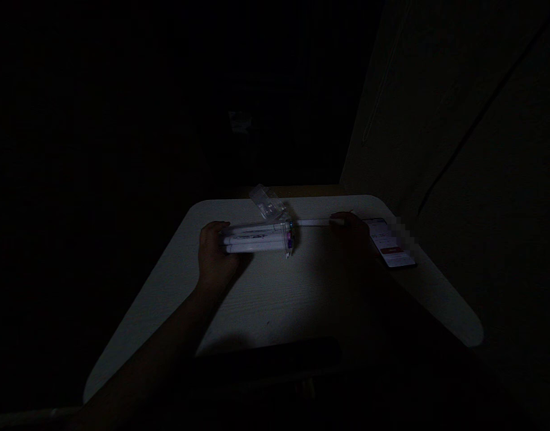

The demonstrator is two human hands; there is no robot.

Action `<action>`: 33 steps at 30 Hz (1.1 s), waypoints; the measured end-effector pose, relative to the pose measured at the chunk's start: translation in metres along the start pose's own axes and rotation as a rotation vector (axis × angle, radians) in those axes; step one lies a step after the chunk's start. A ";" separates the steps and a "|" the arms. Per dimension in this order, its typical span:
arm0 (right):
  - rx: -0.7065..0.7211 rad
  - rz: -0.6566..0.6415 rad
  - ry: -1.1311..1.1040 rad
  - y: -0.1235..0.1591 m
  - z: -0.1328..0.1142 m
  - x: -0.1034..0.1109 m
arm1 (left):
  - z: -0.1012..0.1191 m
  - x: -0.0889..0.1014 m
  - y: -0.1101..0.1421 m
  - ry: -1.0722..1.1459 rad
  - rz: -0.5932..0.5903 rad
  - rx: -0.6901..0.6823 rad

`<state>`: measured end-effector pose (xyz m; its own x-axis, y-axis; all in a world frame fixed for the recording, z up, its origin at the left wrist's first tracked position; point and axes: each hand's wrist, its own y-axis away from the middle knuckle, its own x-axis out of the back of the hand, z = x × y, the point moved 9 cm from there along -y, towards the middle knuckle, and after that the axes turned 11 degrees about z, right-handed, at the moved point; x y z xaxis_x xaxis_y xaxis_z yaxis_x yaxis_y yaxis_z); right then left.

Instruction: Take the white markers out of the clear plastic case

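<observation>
The scene is very dark. My left hand (pixel 216 254) is closed around the left end of a clear plastic case of white markers (pixel 259 238) lying on a small white table (pixel 275 299). The case's open lid (pixel 269 203) sticks up behind it. My right hand (pixel 353 230) rests on the table to the right, its fingers pinched on one white marker (pixel 313 222) that points toward the case's open end.
A lit phone (pixel 390 242) lies at the table's right edge, just beyond my right hand. A pale wall (pixel 458 149) rises on the right. A dark strip (pixel 275 356) lies along the table's near edge. Everything else is in darkness.
</observation>
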<state>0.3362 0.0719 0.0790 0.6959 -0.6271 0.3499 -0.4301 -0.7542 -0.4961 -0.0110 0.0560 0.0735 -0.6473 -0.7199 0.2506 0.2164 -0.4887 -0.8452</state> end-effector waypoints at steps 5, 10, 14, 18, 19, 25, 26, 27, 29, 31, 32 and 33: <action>-0.033 0.265 -0.389 -0.008 0.010 0.015 | -0.001 0.000 0.000 0.000 -0.004 -0.001; -0.186 0.463 -0.723 -0.013 0.027 0.028 | -0.002 0.000 0.000 -0.009 0.004 -0.006; -0.232 0.409 -0.760 -0.014 0.029 0.020 | -0.001 0.001 0.000 0.003 0.011 -0.004; -0.170 0.250 -0.763 -0.005 0.016 0.004 | -0.002 0.000 0.000 -0.018 -0.016 0.008; -0.153 0.213 -0.750 -0.001 0.012 0.000 | -0.001 0.000 0.000 -0.019 -0.016 0.003; -0.077 0.094 -0.603 0.016 -0.015 -0.005 | 0.002 0.002 0.000 -0.008 -0.002 -0.014; -0.066 0.073 -0.593 0.018 -0.018 -0.007 | 0.002 0.002 0.000 -0.001 -0.001 -0.014; -0.054 0.051 -0.590 0.019 -0.021 -0.010 | 0.002 0.002 -0.001 0.005 0.005 -0.010; -0.027 -0.001 -0.589 0.023 -0.025 -0.017 | 0.000 0.001 -0.001 0.003 0.003 0.010; -0.006 -0.062 -0.571 0.027 -0.027 -0.025 | -0.001 0.001 -0.002 0.001 -0.002 0.027; 0.002 -0.089 -0.551 0.030 -0.028 -0.029 | -0.001 0.000 -0.002 0.004 -0.004 0.028; 0.012 -0.106 -0.525 0.032 -0.028 -0.031 | -0.001 0.000 -0.002 0.008 -0.005 0.022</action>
<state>0.2845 0.0618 0.0749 0.9305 -0.3635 -0.0450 -0.3376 -0.8035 -0.4903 -0.0121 0.0570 0.0745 -0.6544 -0.7134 0.2508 0.2289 -0.5030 -0.8334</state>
